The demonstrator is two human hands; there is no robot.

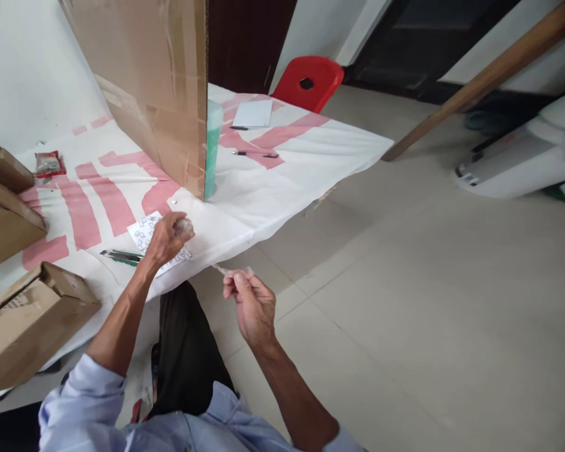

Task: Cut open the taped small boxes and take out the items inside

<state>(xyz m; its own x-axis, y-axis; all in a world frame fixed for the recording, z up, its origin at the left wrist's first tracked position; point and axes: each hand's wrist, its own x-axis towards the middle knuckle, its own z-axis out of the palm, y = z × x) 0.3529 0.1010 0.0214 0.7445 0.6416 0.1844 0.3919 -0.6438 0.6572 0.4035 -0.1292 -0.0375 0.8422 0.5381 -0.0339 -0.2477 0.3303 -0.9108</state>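
Observation:
My left hand (pixel 168 238) is closed around a crumpled clear plastic wad (pixel 184 228), above the near edge of the table. Under that hand lies a white sheet with small drawn shapes (pixel 144 231). Just left of it rests a green utility knife (pixel 122 256). Off the table edge, over the floor, the thumb and fingers of my right hand (pixel 254 307) pinch a thin clear plastic strip (pixel 220 270). Whether the wad and the strip are one piece I cannot tell.
A tall cardboard panel (pixel 160 94) stands on the cloth-covered table (pixel 263 188), a green container (pixel 211 150) behind it. Cardboard boxes (pixel 37 320) and a small red-edged packet (pixel 49 164) are at left. Pens (pixel 254 154), a notepad (pixel 253 113) and a red chair (pixel 308 81) lie beyond.

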